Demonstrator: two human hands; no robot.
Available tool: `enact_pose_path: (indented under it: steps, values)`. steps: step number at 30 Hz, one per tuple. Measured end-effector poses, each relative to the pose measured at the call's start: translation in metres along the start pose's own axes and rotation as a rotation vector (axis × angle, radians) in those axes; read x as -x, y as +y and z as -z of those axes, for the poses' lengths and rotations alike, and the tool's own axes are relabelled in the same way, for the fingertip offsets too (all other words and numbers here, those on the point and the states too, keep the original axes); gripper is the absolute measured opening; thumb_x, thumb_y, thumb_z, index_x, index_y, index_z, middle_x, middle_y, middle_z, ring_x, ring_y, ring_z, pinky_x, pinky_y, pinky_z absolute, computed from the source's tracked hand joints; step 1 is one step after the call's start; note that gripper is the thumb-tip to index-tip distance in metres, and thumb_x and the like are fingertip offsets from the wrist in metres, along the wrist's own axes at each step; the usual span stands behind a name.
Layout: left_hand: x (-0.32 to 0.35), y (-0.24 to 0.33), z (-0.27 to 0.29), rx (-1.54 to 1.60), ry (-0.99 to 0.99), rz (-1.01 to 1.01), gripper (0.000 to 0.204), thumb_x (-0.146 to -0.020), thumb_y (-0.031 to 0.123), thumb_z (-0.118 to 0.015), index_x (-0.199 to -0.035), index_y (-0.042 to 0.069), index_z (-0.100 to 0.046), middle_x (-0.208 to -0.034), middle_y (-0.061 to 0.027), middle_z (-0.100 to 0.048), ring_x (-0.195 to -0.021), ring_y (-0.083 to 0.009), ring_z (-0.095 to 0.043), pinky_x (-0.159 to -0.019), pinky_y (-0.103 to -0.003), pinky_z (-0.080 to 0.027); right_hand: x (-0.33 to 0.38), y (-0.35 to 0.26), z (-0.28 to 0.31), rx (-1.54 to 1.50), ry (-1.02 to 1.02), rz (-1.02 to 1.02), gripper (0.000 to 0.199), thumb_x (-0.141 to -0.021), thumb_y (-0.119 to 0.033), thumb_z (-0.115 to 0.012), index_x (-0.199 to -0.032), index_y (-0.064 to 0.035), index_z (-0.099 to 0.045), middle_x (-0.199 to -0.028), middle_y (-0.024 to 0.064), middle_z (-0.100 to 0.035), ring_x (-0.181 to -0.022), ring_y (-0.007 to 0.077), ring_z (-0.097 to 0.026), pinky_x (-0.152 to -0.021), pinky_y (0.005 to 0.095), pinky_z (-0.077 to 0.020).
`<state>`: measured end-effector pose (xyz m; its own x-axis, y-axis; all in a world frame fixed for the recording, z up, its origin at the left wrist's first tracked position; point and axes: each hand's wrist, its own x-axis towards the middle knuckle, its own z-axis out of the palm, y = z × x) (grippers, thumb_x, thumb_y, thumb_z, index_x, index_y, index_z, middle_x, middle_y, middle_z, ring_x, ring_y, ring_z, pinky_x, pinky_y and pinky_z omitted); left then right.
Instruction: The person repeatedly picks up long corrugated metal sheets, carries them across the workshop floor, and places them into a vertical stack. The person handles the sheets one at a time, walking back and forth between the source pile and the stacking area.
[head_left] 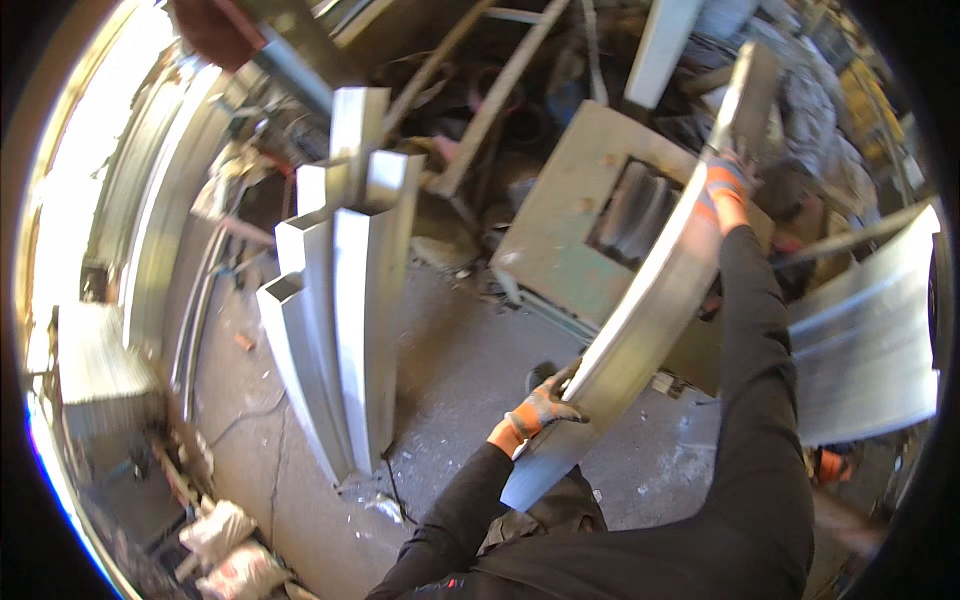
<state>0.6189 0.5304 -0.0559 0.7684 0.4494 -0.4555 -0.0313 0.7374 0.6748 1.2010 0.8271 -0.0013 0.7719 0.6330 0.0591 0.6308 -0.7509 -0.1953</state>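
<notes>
Slanting from the lower middle up to the upper right is a long silvery metal profile (645,325), held off the floor in both hands. My left hand (545,405), in an orange and grey work glove, grips it near its lower end, with the thumb across the top face. Further up, my right hand (728,180), gloved alike and slightly blurred, is wrapped round the same profile; some of its fingers are hidden. To the left, several similar hollow metal profiles (365,300) stand upright in a cluster on the floor, their open ends facing up.
A worn greenish metal cabinet (560,200) with a cut-out top stands beyond the profile. Curved sheet metal (865,330) is at the right. Long metal lengths (165,200) lean along the left wall. White sacks (235,560) lie at the lower left, and a thin cable (245,425) crosses the floor.
</notes>
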Motion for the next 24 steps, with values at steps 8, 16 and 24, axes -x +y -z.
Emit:
enact_pose_path:
  steps: [8,16,24]
  values:
    - [0.110,-0.031,0.026,-0.320,0.068,0.059,0.122,-0.076,0.013,-0.099,-0.183,0.006,-0.041,-0.176,-0.0178,-0.056,-0.164,-0.0263,-0.048,-0.136,-0.040,-0.037,0.155,-0.023,0.001,0.225,0.241,0.021,0.078,-0.110,-0.062,-0.055,-0.182,-0.0347,-0.042,-0.193,0.0071,-0.033,-0.176,0.0423,-0.030,-0.131,0.0875,-0.0209]
    - [0.285,-0.126,0.064,-0.458,0.043,0.006,0.118,-0.083,-0.004,-0.087,-0.186,0.002,-0.028,-0.179,-0.0228,-0.048,-0.132,-0.0277,-0.078,-0.111,-0.037,-0.063,0.380,-0.037,0.021,0.260,0.182,0.052,0.072,-0.111,-0.053,-0.054,-0.179,-0.0295,-0.047,-0.190,0.0083,-0.040,-0.173,0.0439,-0.038,-0.129,0.0820,-0.0329]
    - [0.488,-0.262,0.093,-0.357,0.100,0.062,0.124,-0.081,-0.001,-0.096,-0.185,0.001,-0.029,-0.176,-0.0201,-0.052,-0.145,-0.0251,-0.066,-0.120,-0.038,-0.057,0.631,-0.027,0.023,0.226,0.111,0.124,0.085,-0.108,-0.051,-0.064,-0.184,-0.0256,-0.037,-0.194,0.0106,-0.028,-0.176,0.0467,-0.029,-0.130,0.0855,-0.0282]
